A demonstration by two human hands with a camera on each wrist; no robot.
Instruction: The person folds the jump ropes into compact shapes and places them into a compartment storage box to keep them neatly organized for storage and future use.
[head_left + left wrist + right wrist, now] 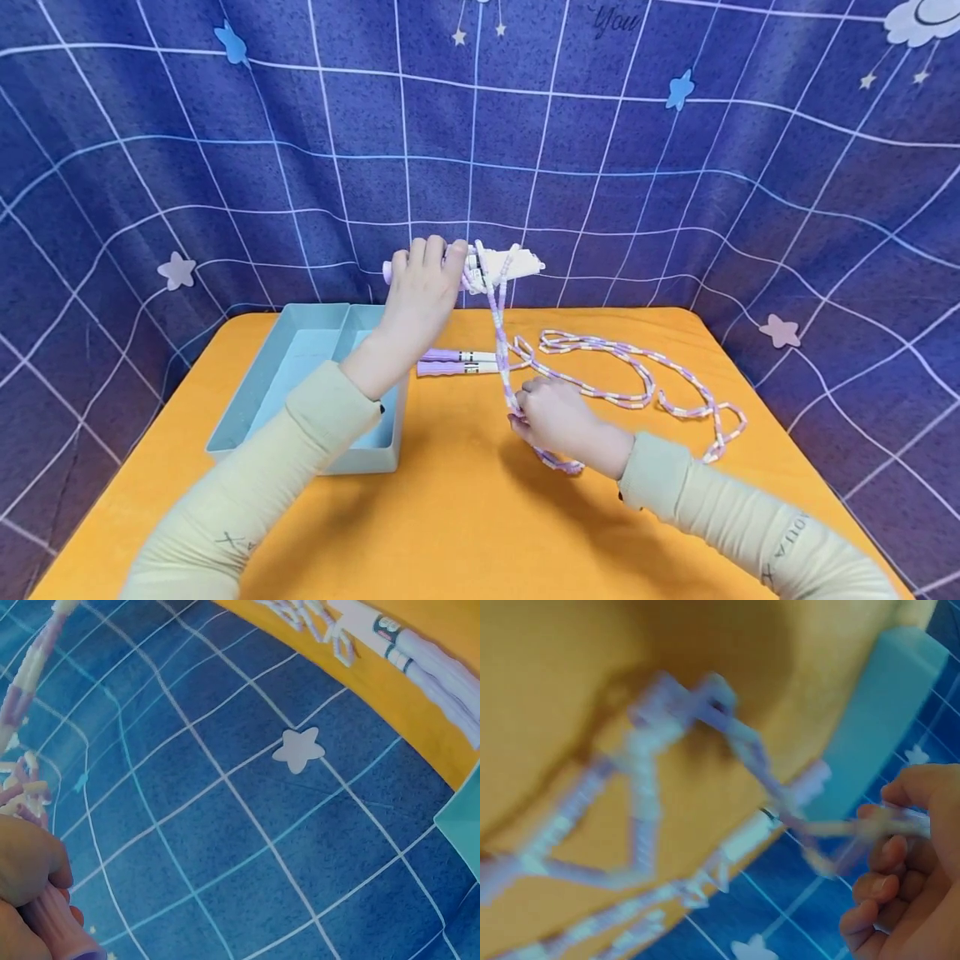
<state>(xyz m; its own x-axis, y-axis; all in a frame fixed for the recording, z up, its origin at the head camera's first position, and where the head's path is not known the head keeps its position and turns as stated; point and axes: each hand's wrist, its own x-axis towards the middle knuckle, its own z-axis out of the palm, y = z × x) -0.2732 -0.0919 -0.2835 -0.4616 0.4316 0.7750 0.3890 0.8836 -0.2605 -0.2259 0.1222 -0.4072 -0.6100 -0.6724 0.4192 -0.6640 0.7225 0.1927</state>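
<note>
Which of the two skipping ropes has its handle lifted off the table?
The skipping rope the left hand grips, its strands hanging to the right hand; the other rope's handles lie on the orange table beside the blue tray.

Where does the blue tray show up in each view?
Head: blue tray, left of centre, partly behind the left arm.
Left wrist: blue tray, right edge, just below mid-height, cut off.
Right wrist: blue tray, upper right, above the right hand.
Shared landmark: orange table.
</note>
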